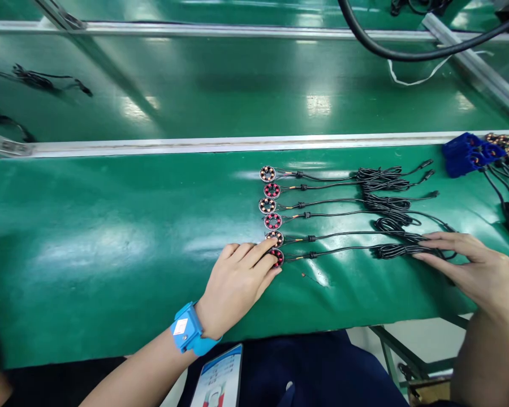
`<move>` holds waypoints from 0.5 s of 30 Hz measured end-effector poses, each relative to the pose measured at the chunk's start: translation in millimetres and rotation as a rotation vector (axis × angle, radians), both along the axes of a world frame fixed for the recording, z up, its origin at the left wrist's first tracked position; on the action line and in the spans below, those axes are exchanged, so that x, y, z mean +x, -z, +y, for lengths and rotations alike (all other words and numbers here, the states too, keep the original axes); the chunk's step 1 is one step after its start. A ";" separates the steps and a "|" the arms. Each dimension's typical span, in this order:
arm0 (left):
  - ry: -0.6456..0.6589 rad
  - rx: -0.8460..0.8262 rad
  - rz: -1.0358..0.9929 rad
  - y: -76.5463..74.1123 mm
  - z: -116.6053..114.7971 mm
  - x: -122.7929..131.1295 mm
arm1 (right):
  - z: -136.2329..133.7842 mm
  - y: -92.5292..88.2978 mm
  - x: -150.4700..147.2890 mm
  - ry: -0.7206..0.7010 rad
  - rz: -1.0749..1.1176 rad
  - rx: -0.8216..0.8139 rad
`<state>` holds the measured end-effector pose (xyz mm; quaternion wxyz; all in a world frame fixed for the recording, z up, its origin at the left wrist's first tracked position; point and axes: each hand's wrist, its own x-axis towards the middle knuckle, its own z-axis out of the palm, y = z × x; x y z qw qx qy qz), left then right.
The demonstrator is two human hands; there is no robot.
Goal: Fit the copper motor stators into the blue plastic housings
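Several small ring-shaped circuit boards point(272, 221) with red or pale round parts form a column on the green bench, each wired to a black cable. At the near end of the column, my left hand point(241, 277), wearing a blue wrist strap point(190, 329), has its fingers closed on the nearest ring board point(276, 258) and partly covers the one beyond it. My right hand point(479, 268) pinches the end of the nearest coiled cable bundle point(396, 250) between thumb and fingers. The other coiled bundles point(382, 181) lie beyond it, roughly side by side.
A blue holder point(470, 154) with more wired ring boards and cables stands at the right. A pale metal rail point(216, 143) runs along the bench's back edge. Behind it, more black cables point(38, 79) lie at the left. A thick black hose point(407, 55) hangs at top right.
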<state>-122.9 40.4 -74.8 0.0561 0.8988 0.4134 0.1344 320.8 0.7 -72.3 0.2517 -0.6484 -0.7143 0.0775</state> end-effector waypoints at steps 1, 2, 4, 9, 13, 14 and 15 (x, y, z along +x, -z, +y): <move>-0.002 0.003 -0.001 -0.5 -0.2 0.2 | 0.0 -0.1 0.3 0.002 -0.003 -0.010; -0.003 0.006 -0.001 -0.8 -0.5 0.3 | -0.2 -0.2 0.8 0.011 -0.006 -0.021; -0.002 0.000 0.001 -1.0 -1.4 0.2 | -0.9 -0.4 2.5 0.044 -0.018 -0.052; 0.018 -0.088 -0.019 -0.2 -2.3 -4.7 | -2.5 -7.2 5.4 0.011 -0.023 -0.120; 0.012 -0.094 -0.073 -2.8 8.8 -10.6 | 8.2 -17.7 -3.8 0.006 -0.063 -0.035; 0.002 -0.066 -0.064 -3.3 13.7 -11.6 | 14.0 -19.8 -8.3 0.016 -0.093 -0.003; -0.008 -0.033 -0.044 -3.4 19.2 -12.3 | 20.9 -21.6 -13.2 0.015 -0.124 0.019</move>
